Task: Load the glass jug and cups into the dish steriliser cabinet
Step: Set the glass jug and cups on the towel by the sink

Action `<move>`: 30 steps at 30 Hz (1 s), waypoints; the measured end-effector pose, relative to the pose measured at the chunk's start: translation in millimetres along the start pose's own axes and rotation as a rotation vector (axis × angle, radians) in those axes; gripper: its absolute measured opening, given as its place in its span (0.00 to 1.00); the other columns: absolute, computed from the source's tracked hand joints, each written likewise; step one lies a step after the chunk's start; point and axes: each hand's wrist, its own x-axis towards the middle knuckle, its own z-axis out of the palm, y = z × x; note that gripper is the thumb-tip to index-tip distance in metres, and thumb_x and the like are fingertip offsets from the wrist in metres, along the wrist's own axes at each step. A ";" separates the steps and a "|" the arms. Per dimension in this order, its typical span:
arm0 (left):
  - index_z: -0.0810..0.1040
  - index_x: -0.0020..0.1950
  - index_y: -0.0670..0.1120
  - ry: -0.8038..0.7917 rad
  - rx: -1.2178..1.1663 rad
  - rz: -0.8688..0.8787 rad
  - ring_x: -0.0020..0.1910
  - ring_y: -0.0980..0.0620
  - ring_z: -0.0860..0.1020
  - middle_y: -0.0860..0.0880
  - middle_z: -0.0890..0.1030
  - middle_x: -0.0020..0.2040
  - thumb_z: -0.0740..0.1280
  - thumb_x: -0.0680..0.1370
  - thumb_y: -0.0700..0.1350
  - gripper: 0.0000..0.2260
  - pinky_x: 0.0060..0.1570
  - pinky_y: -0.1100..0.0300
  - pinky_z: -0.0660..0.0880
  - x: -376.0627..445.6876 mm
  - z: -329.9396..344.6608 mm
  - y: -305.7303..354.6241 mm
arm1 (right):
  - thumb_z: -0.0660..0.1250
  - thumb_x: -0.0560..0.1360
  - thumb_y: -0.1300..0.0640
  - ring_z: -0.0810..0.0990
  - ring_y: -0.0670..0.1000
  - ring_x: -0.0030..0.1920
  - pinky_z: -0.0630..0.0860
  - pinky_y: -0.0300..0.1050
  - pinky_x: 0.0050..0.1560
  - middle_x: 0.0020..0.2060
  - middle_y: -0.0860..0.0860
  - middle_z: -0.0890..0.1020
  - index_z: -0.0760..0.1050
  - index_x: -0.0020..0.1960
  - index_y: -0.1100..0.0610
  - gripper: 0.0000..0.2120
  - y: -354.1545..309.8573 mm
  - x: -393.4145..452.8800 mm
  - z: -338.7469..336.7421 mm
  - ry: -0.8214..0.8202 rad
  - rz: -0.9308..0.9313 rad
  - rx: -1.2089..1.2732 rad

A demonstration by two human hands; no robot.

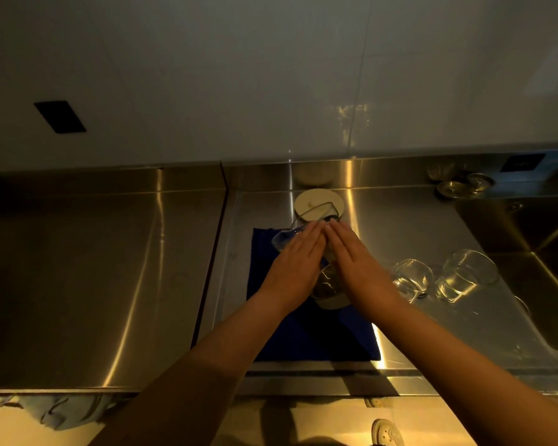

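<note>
You are at the start: your left hand (pixel 292 267) and right hand (pixel 355 263) lie flat, grip apart, on the jug (pixel 327 286) over the blue cloth (pixel 303 342), two cups (pixel 413 278) wait on the counter (pixel 126 268), nothing loaded.

– What colour is that cloth under my hands?
– The flat rectangular cloth (pixel 303 336) is deep navy blue, plain, no pattern

– And the counter?
– My brushed stainless-steel worktop (pixel 110 268) is silver-grey, streaked with warm yellow glints

– The jug?
– The clear glass jug (pixel 327 284) is colourless; the round lid-like disc (pixel 316 201) beyond it is cream

– The cups?
– The two clear glass cups (pixel 445 278) are colourless; the small rectangular wall plate (pixel 59 116) is black on pale grey-white
</note>
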 end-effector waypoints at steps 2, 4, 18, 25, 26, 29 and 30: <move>0.50 0.76 0.43 0.001 -0.022 -0.010 0.75 0.52 0.48 0.44 0.53 0.77 0.63 0.78 0.41 0.31 0.74 0.54 0.52 -2.1 0.0 -2.0 | 0.70 0.71 0.63 0.47 0.47 0.75 0.59 0.54 0.72 0.75 0.46 0.44 0.38 0.75 0.46 0.49 5.3 -1.3 3.6 -0.034 0.030 -0.042; 0.50 0.76 0.44 0.012 -0.035 -0.023 0.74 0.55 0.45 0.46 0.52 0.77 0.63 0.79 0.42 0.30 0.73 0.56 0.51 -3.4 -0.8 -3.1 | 0.75 0.66 0.61 0.53 0.54 0.74 0.66 0.57 0.67 0.76 0.48 0.43 0.41 0.76 0.50 0.53 8.7 -10.3 8.9 -0.053 0.096 -0.149; 0.46 0.77 0.46 0.022 -0.021 -0.015 0.75 0.48 0.55 0.45 0.48 0.78 0.64 0.77 0.35 0.35 0.69 0.55 0.60 4.0 -15.3 -17.2 | 0.47 0.77 0.36 0.57 0.39 0.70 0.63 0.38 0.64 0.71 0.39 0.60 0.50 0.72 0.33 0.24 9.2 -0.7 22.0 -0.042 0.016 -0.142; 0.48 0.77 0.47 -0.056 0.107 -0.054 0.76 0.44 0.44 0.45 0.49 0.78 0.65 0.75 0.36 0.37 0.73 0.46 0.53 5.6 -13.5 -37.2 | 0.58 0.78 0.46 0.65 0.53 0.69 0.68 0.50 0.64 0.70 0.47 0.65 0.56 0.73 0.40 0.24 6.9 5.0 25.5 -0.072 0.081 -0.072; 0.48 0.77 0.48 -0.071 0.109 -0.098 0.76 0.44 0.44 0.46 0.50 0.77 0.66 0.74 0.36 0.37 0.72 0.44 0.54 6.1 -12.6 -41.2 | 0.47 0.79 0.41 0.63 0.51 0.70 0.65 0.49 0.67 0.70 0.46 0.64 0.56 0.72 0.38 0.22 5.9 6.9 27.7 -0.084 0.093 -0.069; 0.50 0.77 0.49 -0.095 0.127 -0.145 0.76 0.44 0.44 0.47 0.51 0.77 0.68 0.74 0.37 0.37 0.72 0.44 0.56 4.8 -10.0 -53.0 | 0.37 0.72 0.33 0.64 0.48 0.68 0.64 0.44 0.65 0.68 0.46 0.66 0.57 0.70 0.35 0.29 10.0 15.3 40.3 -0.072 0.031 -0.074; 0.51 0.76 0.50 -0.092 0.132 -0.139 0.76 0.44 0.44 0.47 0.51 0.77 0.68 0.74 0.38 0.36 0.72 0.45 0.56 4.5 -9.6 -56.1 | 0.41 0.72 0.29 0.66 0.46 0.65 0.66 0.43 0.61 0.64 0.41 0.69 0.58 0.67 0.31 0.25 11.2 16.9 42.4 -0.063 -0.003 -0.115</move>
